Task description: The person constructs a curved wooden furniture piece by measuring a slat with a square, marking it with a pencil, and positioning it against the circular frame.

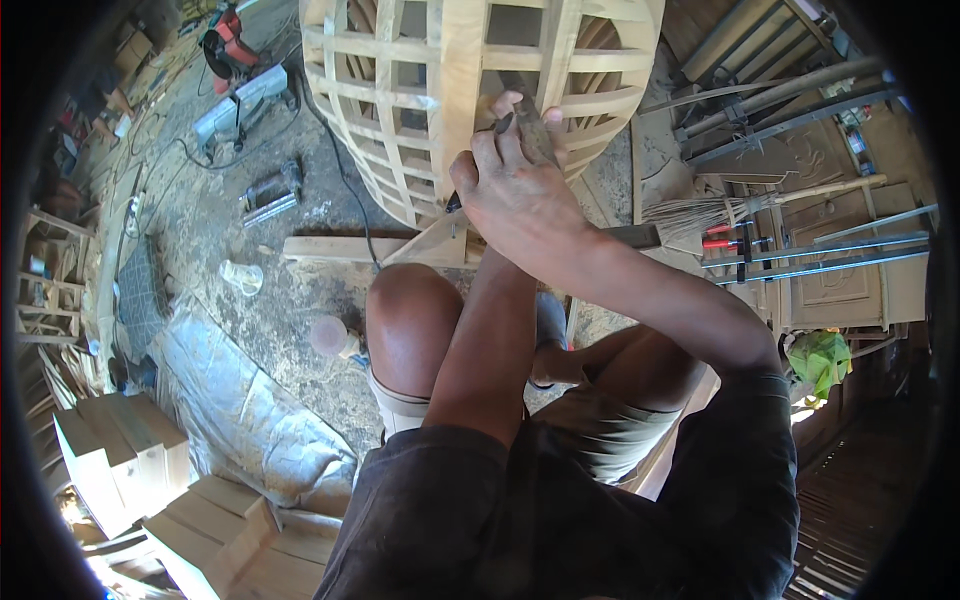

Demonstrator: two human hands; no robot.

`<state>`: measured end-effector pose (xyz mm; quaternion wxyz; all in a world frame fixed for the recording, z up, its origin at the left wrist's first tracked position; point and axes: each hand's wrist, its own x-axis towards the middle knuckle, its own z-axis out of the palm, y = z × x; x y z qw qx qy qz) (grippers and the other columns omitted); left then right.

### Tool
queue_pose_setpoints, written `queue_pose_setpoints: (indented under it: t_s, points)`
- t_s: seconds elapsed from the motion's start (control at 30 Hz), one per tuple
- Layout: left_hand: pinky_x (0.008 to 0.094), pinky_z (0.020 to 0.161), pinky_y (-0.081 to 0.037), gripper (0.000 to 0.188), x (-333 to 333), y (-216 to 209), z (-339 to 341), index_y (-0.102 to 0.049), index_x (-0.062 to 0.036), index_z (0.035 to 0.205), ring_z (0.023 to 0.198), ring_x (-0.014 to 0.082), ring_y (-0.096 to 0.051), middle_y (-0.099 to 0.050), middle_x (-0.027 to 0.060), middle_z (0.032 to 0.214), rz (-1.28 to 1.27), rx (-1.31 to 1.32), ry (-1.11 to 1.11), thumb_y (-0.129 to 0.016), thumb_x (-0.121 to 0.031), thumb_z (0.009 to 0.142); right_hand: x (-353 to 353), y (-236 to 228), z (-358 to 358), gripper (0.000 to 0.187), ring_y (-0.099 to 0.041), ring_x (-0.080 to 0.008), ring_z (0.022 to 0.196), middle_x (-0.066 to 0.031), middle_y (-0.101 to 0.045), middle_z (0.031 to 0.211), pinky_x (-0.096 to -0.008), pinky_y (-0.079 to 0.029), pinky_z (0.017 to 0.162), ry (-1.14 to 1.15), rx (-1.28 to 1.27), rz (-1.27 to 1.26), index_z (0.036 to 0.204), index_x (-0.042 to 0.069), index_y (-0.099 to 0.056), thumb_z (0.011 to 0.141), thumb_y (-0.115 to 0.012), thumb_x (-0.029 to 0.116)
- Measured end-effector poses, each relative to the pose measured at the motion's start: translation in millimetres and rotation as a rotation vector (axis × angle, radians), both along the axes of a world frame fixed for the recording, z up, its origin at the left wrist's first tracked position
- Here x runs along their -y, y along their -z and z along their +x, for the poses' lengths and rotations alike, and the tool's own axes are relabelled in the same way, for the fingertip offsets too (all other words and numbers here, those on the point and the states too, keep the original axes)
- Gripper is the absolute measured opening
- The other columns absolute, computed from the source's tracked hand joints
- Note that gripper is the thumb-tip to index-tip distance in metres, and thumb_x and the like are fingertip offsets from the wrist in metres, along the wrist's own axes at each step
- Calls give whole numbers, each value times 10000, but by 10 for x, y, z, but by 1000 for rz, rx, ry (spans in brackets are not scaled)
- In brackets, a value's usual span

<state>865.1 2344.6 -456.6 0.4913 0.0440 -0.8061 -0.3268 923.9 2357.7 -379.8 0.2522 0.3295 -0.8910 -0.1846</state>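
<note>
We've got a bulging lattice piece [458,60] straight ahead at top centre, pale wood, slats crossing vert. & horiz. w/ squarish gaps btwn, sides curving like a barrel. One wide, smooth vert. board runs down its front. Our R hand [515,195] is up against that front, fingers bent & half closed; a slim dark thing pokes out beside it, but we can't tell what it is or which hand has it, nor if the R grip is firm. Our L forearm [480,340] goes up under the R wrist; the L hand's mostly hidden there, so can't tell its grip.

Below the lattice, a flat wood plank [330,248] lies on the floor [325,285], which is grey, mottled & rough. To the L: a crinkled silvery sheet [250,410], a translucent cup [241,277], a thin black cable [340,165], and a red-&-black machine [232,45]. Lower L, stacked smooth, boxy wood pieces [125,450]. To the R: a bristly twig broom [690,212], straight metal bars [840,262] w/ red bits, and a crumpled green plastic bag [818,362].
</note>
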Motion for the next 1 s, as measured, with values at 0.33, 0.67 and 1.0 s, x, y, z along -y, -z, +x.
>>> queue_pose_setpoints:
  t_s: [0.33,0.67,1.0]
  points:
    - [294,860,-533,292,73,-389,116,-736,15,850,1004,220,-618,-707,27,1081,-3,184,-73,-828,-228,717,45,-73,-200,268,-633,-334,893,-181,-627,898,-509,-538,734,37,-83,-294,993,-20,-683,808,-575,142]
    - [298,842,-537,286,72,-415,91,-735,11,840,961,232,-638,-717,42,1042,37,186,-42,-827,-230,714,71,405,-473,413,-606,-207,962,-158,-614,1117,-375,-491,938,534,-760,915,1103,-17,-625,807,-734,249]
    - [335,795,-547,334,2,-389,56,-744,-42,920,870,240,-678,-726,43,914,-70,177,-95,-796,-321,742,-4,382,-497,469,-569,-170,1044,-67,-615,1065,-305,-467,966,381,-441,222,1138,13,-607,821,-789,307]
